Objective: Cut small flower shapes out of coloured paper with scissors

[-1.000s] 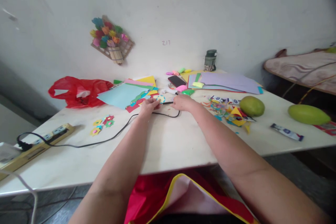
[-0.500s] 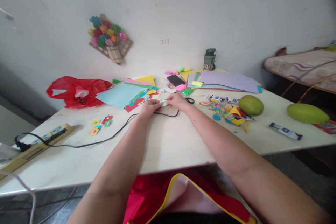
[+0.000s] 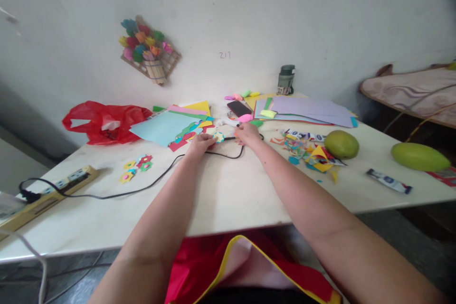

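My left hand [image 3: 202,145] pinches a small cream paper flower [image 3: 218,137] with blue edging. My right hand [image 3: 246,134] is to its right, apart from the flower, fingers closed; what they hold, if anything, is too small to make out. A dark, narrow piece [image 3: 230,138] lies between the hands, and a black loop shows just right of my right hand. Behind them are a white object [image 3: 228,122] and a pink lump [image 3: 244,118]. Cut paper strips [image 3: 185,134] lie beside my left hand. Finished-looking paper flowers [image 3: 144,161] rest at the left.
A black cable [image 3: 156,181] runs from the power strip [image 3: 67,185] past my hands. Colored sheets [image 3: 309,109], a phone [image 3: 238,108] and a red bag [image 3: 103,126] lie behind. Paper scraps [image 3: 302,152], green fruits [image 3: 341,144] and a tube [image 3: 388,181] are at the right.
My right hand has let go of the flower and moved slightly right. The flower now stays in my left hand alone, more of it showing.
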Demonstrator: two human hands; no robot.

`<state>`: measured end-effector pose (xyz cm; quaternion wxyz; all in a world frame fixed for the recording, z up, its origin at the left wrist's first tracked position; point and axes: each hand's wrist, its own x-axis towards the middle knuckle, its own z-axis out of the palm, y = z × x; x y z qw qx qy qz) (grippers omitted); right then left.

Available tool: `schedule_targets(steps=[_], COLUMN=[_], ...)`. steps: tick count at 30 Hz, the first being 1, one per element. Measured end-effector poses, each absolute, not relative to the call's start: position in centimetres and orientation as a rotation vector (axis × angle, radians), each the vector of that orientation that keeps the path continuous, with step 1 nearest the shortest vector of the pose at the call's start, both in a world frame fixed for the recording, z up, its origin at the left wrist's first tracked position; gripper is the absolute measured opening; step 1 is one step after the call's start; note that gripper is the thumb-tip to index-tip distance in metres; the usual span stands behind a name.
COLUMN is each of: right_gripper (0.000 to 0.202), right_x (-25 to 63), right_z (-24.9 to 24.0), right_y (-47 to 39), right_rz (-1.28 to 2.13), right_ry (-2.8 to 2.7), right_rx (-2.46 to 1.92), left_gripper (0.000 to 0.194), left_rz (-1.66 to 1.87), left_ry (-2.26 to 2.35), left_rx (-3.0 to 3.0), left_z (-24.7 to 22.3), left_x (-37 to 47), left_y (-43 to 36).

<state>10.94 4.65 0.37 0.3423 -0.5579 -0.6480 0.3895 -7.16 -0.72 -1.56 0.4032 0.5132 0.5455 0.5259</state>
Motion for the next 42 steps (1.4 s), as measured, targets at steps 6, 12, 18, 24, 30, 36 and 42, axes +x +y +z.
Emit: schedule_targets(steps=[6,12,18,24,30,36,42], right_gripper=[0.021,0.008,0.007,0.006,0.007,0.007,0.012], right_x=[10.4,9.3,8.5,7.9,7.9,8.2,8.9], right_z=[0.8,0.5,-1.3,-2.9,-2.7,-2.3,-1.0], right_y=[3.0,2.1,3.5,4.7,4.3,4.0,3.0], right_rz=[1.285,1.219,1.101,0.985,1.067,1.122,1.161], right_ry=[-1.729,-1.698,-1.784,-1.849,-1.799,-1.749,-1.702], right_rx=[-1.16,-1.219,-1.191,-1.189,-1.174,-1.14,-1.153], left_gripper=[0.04,0.038,0.034,0.034,0.037,0.034,0.034], left_rz=[1.235,1.182,1.178,1.231,1.235,1.233,1.256], left_ry=[1.38,1.377,1.4,1.394,1.386,1.399,1.388], left_rx=[1.374,1.403,1.408,1.254,1.18,1.213,1.222], left_z=[-1.3,-1.1,-1.3,-1.1,-0.6,-0.9,-1.4], left_x=[-7.3,-7.4,-7.6,-7.4,-7.0,-7.1,-7.4], left_y=[-1.0,-1.3,-1.2,-1.1,-1.3,-1.1,-0.9])
